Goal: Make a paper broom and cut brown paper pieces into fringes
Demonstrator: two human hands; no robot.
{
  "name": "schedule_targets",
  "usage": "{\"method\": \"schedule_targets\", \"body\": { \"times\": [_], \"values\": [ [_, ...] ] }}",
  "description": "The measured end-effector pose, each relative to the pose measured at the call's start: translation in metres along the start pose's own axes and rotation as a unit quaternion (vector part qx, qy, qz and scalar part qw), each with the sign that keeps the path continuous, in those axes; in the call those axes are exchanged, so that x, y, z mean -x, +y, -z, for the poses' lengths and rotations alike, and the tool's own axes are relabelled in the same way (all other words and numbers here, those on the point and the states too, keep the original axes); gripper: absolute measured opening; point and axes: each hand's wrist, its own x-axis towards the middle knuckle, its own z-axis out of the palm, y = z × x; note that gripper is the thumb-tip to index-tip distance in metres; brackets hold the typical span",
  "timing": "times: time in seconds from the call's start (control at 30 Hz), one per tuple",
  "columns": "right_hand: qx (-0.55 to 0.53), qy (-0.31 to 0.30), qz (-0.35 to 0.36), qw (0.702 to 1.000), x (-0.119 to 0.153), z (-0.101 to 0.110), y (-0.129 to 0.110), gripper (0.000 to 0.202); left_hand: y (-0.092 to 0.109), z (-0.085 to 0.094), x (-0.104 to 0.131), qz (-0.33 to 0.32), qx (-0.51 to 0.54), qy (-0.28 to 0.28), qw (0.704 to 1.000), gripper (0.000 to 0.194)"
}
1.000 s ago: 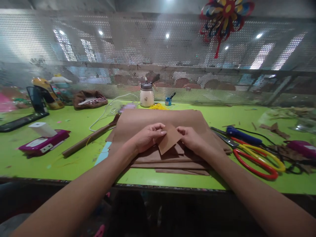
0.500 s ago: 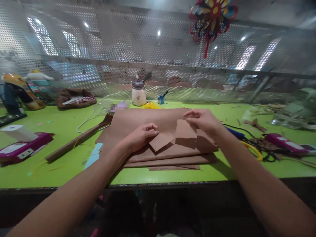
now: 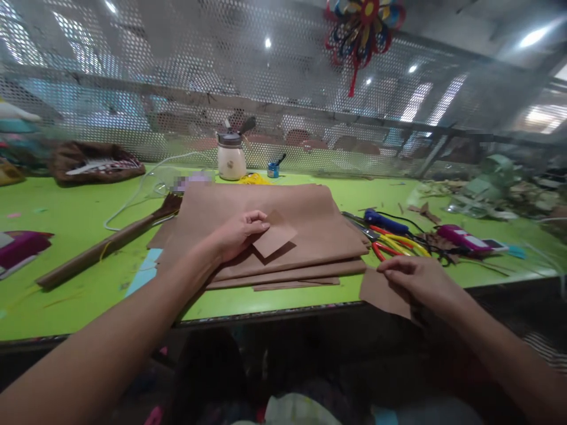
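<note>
Holding two brown cut pieces, one per hand. Left hand point(image 3: 237, 233) pinches a small brown piece point(image 3: 274, 239) at its near-left corner, thumb on top; the free end sticks out right of the grip, lifted a little over the brown sheet stack point(image 3: 274, 236). Right hand point(image 3: 420, 283) is closed on a second brown piece point(image 3: 381, 293) at its right edge; most of it hangs left of the grip, past the front edge of the green table point(image 3: 80, 218), nothing under it.

Risks, as I judge them:
- Second piece is held by one edge over open air. A slack pinch would drop it off the bench.
- Small piece is the same colour as the stack. Set down loose, it gets lost among the sheets.
- Corner-only pinch can crease or curl the free end.
- Scissors point(image 3: 394, 245), red and yellow handles, lie just beyond the right grip with a tangle of cord; a sweep that way could snag.
</note>
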Motion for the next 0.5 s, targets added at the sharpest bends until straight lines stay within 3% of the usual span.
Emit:
{"method": "schedule_targets", "body": {
  "times": [0.1,0.23,0.4,0.5],
  "values": [
    [0.032,-0.022,-0.023,0.999,-0.012,-0.016,-0.010,0.012,0.000,0.000,0.001,-0.004,0.006,-0.001,1.000,0.013],
    [0.068,0.016,0.025,0.997,-0.023,-0.027,-0.017,0.010,0.000,0.001,0.001,-0.004,0.008,-0.008,1.000,0.014],
    [0.240,0.074,0.084,0.964,-0.010,-0.017,-0.016,0.019,0.000,0.000,0.001,-0.007,0.012,-0.006,1.000,0.015],
    [0.278,0.153,0.159,0.935,0.006,-0.005,-0.040,0.019,-0.003,0.002,0.002,-0.013,0.010,-0.013,1.000,0.015]
  ]
}}
